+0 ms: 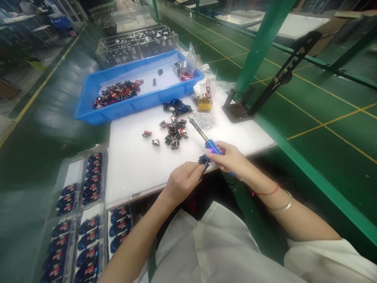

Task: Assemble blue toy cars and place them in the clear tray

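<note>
Pale shirt [206, 243] is nearest, at six o'clock. The left hand [183, 179] is pinching a small dark part [204, 160] at the table edge [129, 173], toward five o'clock; the right hand [229, 159], just beside it, is closed around a blue-handled soldering iron [213, 147], whose tip points to eleven o'clock, near thin metal pieces [204, 120].

So the blue-handled soldering iron [212, 146] is tilting up off to the far left, thin metal shaft leading, with a little pinkish light glowing on the handle. The small dark blue-and-black part [203, 159] is sitting just nearer and a bit left of that handle, mostly getting covered up, so its full shape isn't showing.
</note>
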### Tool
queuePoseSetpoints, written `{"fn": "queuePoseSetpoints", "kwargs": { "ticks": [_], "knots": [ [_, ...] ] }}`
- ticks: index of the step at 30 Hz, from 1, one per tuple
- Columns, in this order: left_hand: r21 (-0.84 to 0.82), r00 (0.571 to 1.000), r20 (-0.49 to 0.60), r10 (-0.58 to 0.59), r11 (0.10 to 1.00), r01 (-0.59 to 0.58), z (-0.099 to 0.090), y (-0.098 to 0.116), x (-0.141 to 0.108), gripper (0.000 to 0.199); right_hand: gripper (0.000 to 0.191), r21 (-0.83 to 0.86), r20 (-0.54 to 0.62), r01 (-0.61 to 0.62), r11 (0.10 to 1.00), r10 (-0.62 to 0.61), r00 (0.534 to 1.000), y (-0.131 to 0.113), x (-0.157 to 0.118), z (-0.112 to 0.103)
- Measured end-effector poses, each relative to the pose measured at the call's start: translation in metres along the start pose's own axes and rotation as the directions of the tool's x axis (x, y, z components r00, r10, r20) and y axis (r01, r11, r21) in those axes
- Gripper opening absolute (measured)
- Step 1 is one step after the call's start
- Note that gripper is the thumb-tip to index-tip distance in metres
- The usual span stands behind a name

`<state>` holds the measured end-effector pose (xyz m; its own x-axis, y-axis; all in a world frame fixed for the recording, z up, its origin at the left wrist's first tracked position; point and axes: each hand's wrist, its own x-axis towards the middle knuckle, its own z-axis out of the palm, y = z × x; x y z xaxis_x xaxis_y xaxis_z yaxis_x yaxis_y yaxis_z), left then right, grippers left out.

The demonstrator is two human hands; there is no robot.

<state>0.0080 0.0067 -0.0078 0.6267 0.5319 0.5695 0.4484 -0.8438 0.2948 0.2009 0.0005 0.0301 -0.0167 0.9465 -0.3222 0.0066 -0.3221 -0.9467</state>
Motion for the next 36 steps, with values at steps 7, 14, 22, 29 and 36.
{"fn": "queuePoseSetpoints", "kwargs": {
  "ticks": [7,14,22,29,36],
  "knots": [
    [0.014,0.996,-0.089,0.002,1.000,0.000,0.001,-0.008,-0.006,0.026,0.053,-0.014,-0.073,0.046,0.999,-0.047,0.996,0.003,-0.001,-0.002],
    [-0.577,0.738,0.109,-0.666,0.562,0.593,-0.006,-0.002,-0.010,0.069,0.052,-0.006,-0.170,0.218,0.976,-0.216,0.961,0.011,0.006,0.006],
    [-0.835,0.480,0.312,-0.820,0.005,0.550,-0.029,-0.008,-0.011,0.068,0.036,-0.225,-0.119,0.302,0.926,-0.334,0.935,0.025,0.030,0.014],
    [-0.779,0.443,0.360,-0.821,-0.004,0.626,-0.045,-0.021,-0.021,0.064,0.010,-0.530,-0.132,0.221,0.819,-0.338,0.932,0.001,0.069,0.028],
    [-0.755,0.471,0.396,-0.788,0.013,0.656,-0.039,-0.025,-0.025,0.056,0.026,-0.666,-0.124,0.219,0.713,-0.395,0.910,-0.011,0.093,0.047]
  ]
}}
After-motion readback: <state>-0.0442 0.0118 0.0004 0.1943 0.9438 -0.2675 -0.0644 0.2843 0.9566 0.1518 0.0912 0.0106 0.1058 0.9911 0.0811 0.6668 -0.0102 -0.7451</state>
